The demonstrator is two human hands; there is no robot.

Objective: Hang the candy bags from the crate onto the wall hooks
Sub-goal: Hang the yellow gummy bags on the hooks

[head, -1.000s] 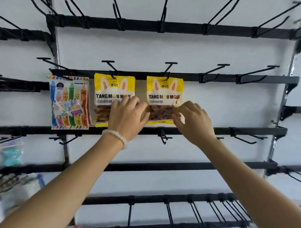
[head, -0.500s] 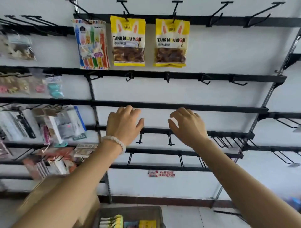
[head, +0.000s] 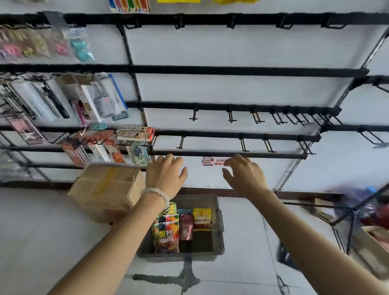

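Note:
A grey crate [head: 218, 231] stands on the floor below the wall rack, holding candy bags: colourful gummy bags [head: 165, 235] at its left, a pink bag [head: 186, 227] in the middle and a yellow bag [head: 202, 219] at the right. My left hand [head: 165, 175], with a white bead bracelet on the wrist, hangs above the crate's far left corner, fingers relaxed and holding nothing. My right hand [head: 245, 174] is level with it further right, also relaxed and holding nothing. Black wall hooks [head: 230, 116] jut from the rails above. The hung yellow bags [head: 179, 1] barely show at the top edge.
A cardboard box [head: 105, 189] sits left of the crate against the wall. Stationery and packaged goods [head: 92, 99] fill the left rack. A black wire stand [head: 353, 216] and clutter are at the right. White tiled floor [head: 42, 242] surrounds the crate.
Both hands let go of the hung yellow bags and dropped down the wall. The view tilted down, bringing the crate on the floor into sight.

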